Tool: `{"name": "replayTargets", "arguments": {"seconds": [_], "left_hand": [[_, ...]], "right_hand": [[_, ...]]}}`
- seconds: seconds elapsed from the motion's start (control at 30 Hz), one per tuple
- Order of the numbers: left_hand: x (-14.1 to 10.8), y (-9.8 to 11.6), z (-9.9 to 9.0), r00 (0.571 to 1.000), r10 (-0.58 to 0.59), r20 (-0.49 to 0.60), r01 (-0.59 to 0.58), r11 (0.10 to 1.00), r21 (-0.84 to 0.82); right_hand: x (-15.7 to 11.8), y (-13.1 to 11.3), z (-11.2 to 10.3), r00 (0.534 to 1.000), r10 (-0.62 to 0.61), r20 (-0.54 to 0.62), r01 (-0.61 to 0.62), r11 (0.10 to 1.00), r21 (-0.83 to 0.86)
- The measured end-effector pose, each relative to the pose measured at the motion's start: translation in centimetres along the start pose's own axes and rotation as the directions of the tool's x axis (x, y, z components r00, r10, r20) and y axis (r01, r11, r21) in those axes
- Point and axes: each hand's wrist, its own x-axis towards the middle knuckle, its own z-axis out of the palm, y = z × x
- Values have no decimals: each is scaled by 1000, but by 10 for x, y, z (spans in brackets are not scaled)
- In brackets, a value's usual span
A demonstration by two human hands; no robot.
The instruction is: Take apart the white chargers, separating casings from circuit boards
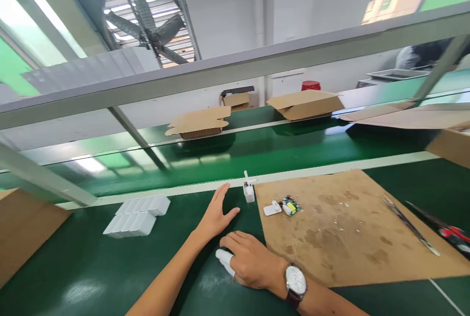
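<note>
My left hand [219,213] is open over the green work surface, thumb spread from the fingers and nothing in it. Just right of its fingertips stands a small white plastic case [249,195] with white parts sticking up from it. Closer to me, my right hand [253,261] rests with curled fingers; one digit wears a white cover [225,260]. Whatever those fingers may hold is hidden. On the brown cardboard sheet [330,237], right of both hands, lie a small circuit board [291,206] and a white plastic piece [272,208].
White cases [136,215] sit in two rows at left. Tweezers [411,225] and a red-handled tool [453,235] lie at right. Open cardboard boxes [308,105] stand beyond the green belt [235,154]. A metal rail [235,69] crosses above. Another person's sleeve shows far right.
</note>
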Motion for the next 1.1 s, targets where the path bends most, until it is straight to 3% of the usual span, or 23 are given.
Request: {"name": "replayTargets", "arguments": {"seconds": [0.1, 0.23, 0.3, 0.37, 0.47, 0.57, 0.67, 0.77, 0.83, 1.0, 1.1], "left_hand": [[-21, -15, -53, 984, 34, -175, 30, 937, 347], [-49, -41, -121, 902, -22, -430, 311, 724, 615], [-60, -53, -141, 886, -85, -456, 403, 629, 665], [-66, -60, -148, 886, -128, -446, 427, 600, 676], [-62, -58, -135, 924, -123, -361, 335, 714, 614], [-50, -39, -108, 982, -72, -174, 144, 880, 452], [-41, -19, -82, 1000, 17, -10, -13, 956, 292], [-42, -15, -66, 995, 95, 29, -98, 977, 191], [-47, -19, -60, 993, 114, 17, -115, 982, 152], [-60, -24, -54, 995, 98, 25, -99, 992, 75], [-63, -21, -54, 997, 79, 27, -80, 996, 35]], "right_hand": [[0, -2, -1, 1000, -7, 0, 7, 1000, 1], [-1, -2, 3, 999, -16, 45, 16, 1000, -12], [-1, -1, 4, 996, -11, 87, 12, 1000, -12], [0, -1, 4, 990, -3, 142, 2, 1000, 3], [3, 0, 0, 969, 50, 241, -59, 998, 33], [7, 2, -11, 950, 115, 291, -144, 986, 82], [4, 13, -31, 948, 190, 255, -219, 971, 91], [-13, 34, -59, 923, 345, 167, -353, 935, 20], [-30, 51, -77, 863, 492, 116, -491, 870, -38], [-71, 85, -100, 620, 777, 108, -767, 630, -121], [-73, 86, -103, 581, 805, 124, -794, 593, -132]]}}
